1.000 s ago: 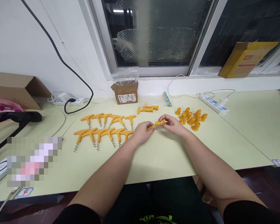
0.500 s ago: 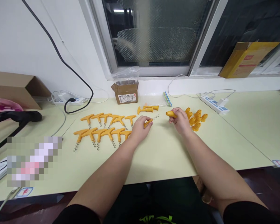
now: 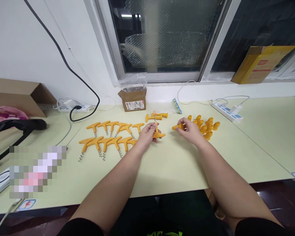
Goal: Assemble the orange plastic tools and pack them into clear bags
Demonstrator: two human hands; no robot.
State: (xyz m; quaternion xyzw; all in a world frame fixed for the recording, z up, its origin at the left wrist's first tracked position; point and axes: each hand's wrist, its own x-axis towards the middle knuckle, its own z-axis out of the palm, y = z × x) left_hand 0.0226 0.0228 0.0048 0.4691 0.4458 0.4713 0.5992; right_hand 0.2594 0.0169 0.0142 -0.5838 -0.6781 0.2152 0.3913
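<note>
Pinched in my left hand [image 3: 147, 133] is a yellow T-handled corkscrew [image 3: 159, 134], its metal spiral pointing up toward the window. My right hand [image 3: 190, 130] grips a yellow sleeve [image 3: 176, 127] by one end, a short distance to the right of the corkscrew; the two do not touch. Two rows of yellow corkscrews [image 3: 116, 142] lie left of my left hand. Several yellow sleeves [image 3: 208, 126] stand in a cluster beyond my right hand. Behind my left hand, corkscrews with sleeves on them [image 3: 154, 117] lie on the table.
A small open carton [image 3: 134, 100] and a clear plastic bag [image 3: 162, 106] sit by the wall. Power strips [image 3: 227, 112] with cables lie at the back. A black cable [image 3: 64, 55] hangs at left, near a large cardboard box [image 3: 12, 95].
My left hand has turned the corkscrew so its handle faces me and its spiral points away. The sleeve in my right hand has moved slightly left and nearer to me.
</note>
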